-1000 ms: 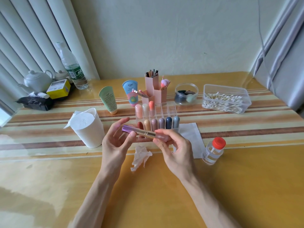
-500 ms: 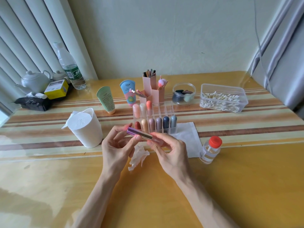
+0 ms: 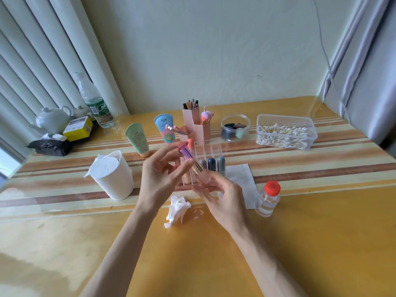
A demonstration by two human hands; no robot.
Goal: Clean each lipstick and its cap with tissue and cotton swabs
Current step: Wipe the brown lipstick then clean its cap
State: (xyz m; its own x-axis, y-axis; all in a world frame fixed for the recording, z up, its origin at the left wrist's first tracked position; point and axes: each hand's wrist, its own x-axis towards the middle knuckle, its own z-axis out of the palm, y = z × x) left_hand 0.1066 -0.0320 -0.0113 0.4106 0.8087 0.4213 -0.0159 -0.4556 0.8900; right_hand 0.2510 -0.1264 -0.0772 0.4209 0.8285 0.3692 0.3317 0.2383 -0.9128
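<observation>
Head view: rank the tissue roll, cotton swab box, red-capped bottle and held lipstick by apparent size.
1. tissue roll and cotton swab box: about alike, and the box sits farther back, so no ranking between them.
2. red-capped bottle.
3. lipstick, smallest.

Near tabletop (image 3: 300,243) open; far half crowded.
Bare surface spreads from 4 to 8 o'clock of the left hand (image 3: 158,176) and right hand (image 3: 222,200). A crumpled tissue (image 3: 177,207) sits at 6, white tissue tub (image 3: 113,176) at 9, clear organizer (image 3: 211,151) at 12, red-capped bottle (image 3: 269,199) at 3.
</observation>
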